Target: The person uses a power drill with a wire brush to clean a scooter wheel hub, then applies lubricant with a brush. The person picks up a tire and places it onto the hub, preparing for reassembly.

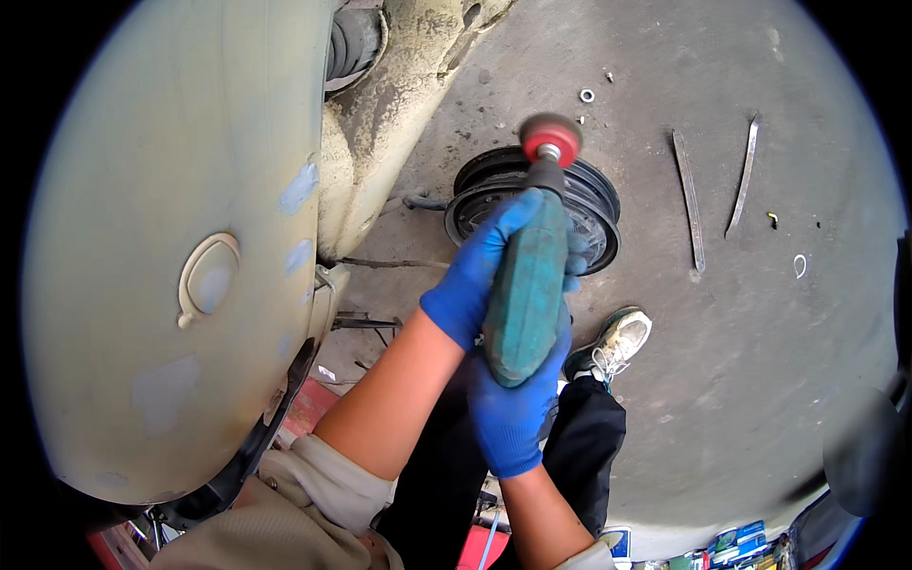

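Both blue-gloved hands hold a teal power drill [528,290] that points away from me. My left hand [480,261] wraps round its front part, just behind the dark chuck. Farther back, my right hand [518,404] grips the rear underside, its fingers mostly hidden by the body. A red round wheel attachment [554,140] sits at the drill's tip; its blurred dark rim suggests spinning. Below and beyond the drill lies a black steel wheel rim [465,211] on the floor. Whether the attachment touches the rim I cannot tell.
A beige scooter body panel [133,285] with patchy grey spots fills the left side. Two metal tyre levers [688,199] lie on the concrete floor at right, near a white loop [800,266]. A metal ring [587,96] lies beyond the rim. My shoe [622,337] stands near it.
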The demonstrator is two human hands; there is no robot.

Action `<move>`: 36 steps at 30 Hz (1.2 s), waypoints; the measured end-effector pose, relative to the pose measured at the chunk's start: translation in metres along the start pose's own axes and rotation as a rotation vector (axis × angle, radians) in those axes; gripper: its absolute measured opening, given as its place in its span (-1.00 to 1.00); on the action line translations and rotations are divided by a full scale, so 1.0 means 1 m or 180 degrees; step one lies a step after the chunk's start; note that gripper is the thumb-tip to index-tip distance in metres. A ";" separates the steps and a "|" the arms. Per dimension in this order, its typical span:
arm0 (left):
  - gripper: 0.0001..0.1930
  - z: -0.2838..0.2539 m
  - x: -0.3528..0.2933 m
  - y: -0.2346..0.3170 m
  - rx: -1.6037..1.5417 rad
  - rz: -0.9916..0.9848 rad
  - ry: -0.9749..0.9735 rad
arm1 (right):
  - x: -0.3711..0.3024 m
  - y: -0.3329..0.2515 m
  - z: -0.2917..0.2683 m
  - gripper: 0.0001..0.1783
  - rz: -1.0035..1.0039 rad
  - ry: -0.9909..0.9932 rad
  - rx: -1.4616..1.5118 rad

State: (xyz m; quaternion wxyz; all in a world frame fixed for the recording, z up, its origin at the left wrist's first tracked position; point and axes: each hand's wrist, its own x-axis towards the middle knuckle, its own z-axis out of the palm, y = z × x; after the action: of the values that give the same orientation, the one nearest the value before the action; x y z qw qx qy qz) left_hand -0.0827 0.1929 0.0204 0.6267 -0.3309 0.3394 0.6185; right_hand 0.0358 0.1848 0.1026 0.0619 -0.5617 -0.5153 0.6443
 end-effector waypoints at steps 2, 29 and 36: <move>-0.34 -0.005 -0.010 0.012 0.0139 0.0110 0.0093 | 0.001 0.000 0.006 -0.07 -0.0019 -0.0230 0.0014; -0.36 0.016 -0.001 -0.007 0.0275 0.0324 0.0575 | 0.012 0.001 -0.029 -0.04 0.0060 -0.0255 0.0399; -0.39 0.024 0.023 -0.032 0.0308 0.0025 0.0030 | 0.011 0.007 -0.050 -0.07 -0.0017 -0.0024 0.0279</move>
State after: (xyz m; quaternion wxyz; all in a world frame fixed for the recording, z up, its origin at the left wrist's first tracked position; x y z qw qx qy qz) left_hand -0.0507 0.2251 0.0140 0.6379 -0.3018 0.3731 0.6023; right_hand 0.0752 0.2185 0.0987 0.0863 -0.5546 -0.4883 0.6682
